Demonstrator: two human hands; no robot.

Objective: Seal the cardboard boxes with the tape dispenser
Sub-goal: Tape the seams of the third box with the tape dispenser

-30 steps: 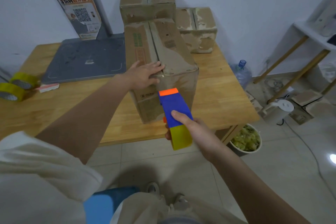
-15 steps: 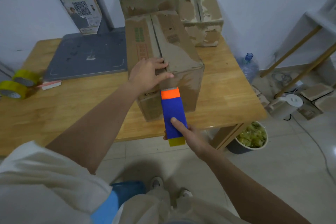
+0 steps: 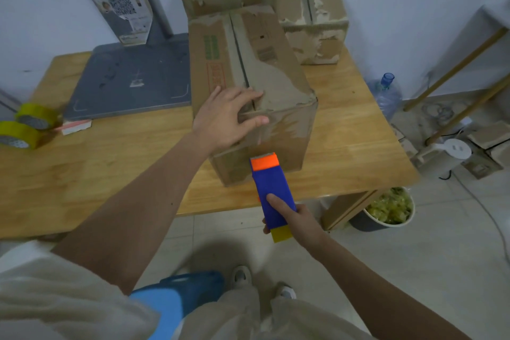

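Now the tape dispenser (image 3: 271,193), gripped in the right hand (image 3: 296,220), has climbed to the near face of the box (image 3: 248,91); left hand (image 3: 223,119) presses flat-fingered on top, seam run imminent.

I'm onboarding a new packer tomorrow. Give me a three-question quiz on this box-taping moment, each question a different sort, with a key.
1. True or false: the left hand rests on the near top edge of the front box.
2. Which hand grips the tape dispenser? A) left B) right C) both
3. Fill in: the dispenser's orange end meets the box's near ____ face.

Key: 1 true. 2 B, the right hand. 3 side; the dispenser sits below the top seam, against the face towards the person.
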